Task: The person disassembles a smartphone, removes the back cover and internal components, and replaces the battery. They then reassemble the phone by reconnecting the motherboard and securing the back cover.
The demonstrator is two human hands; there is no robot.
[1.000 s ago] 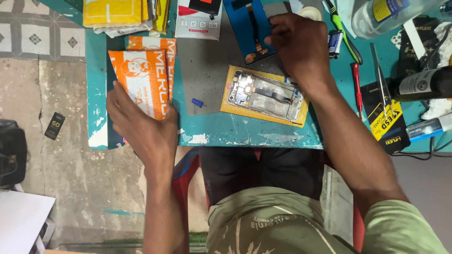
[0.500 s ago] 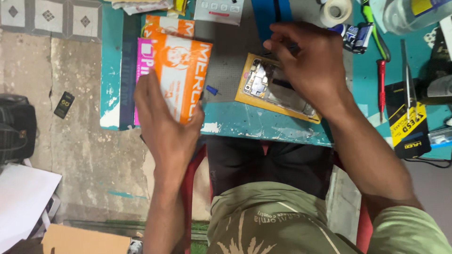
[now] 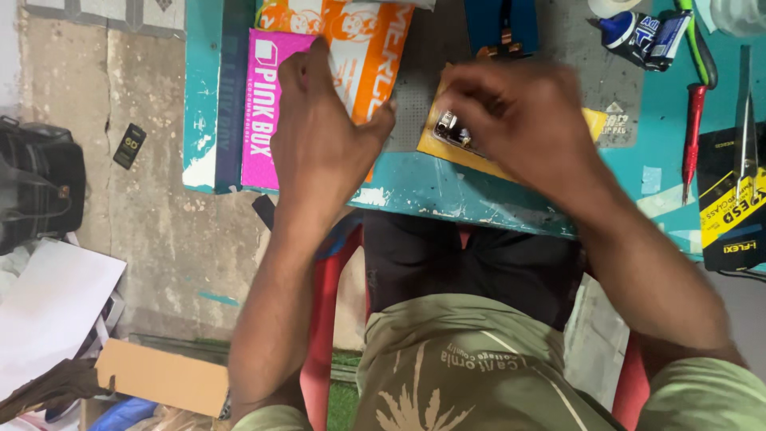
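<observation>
My left hand (image 3: 323,140) rests flat on an orange and white flat box (image 3: 363,48), which lies over a pink box (image 3: 267,112) at the left end of the teal table (image 3: 471,195). My right hand (image 3: 519,120) is curled over an opened phone (image 3: 453,128) lying on a yellow pad (image 3: 592,121). The fingers cover most of the phone, so whether they grip it is unclear.
A red-handled screwdriver (image 3: 692,132), a black and yellow packet (image 3: 730,199) and a small blue bottle (image 3: 642,36) lie at the right of the table. A black bag (image 3: 40,183), white sheets (image 3: 48,307) and cardboard (image 3: 163,375) are on the floor at left.
My left hand has slid the orange box up and right, uncovering the pink box. My right hand has come down from the table's far side onto the phone. The camera moved closer.
</observation>
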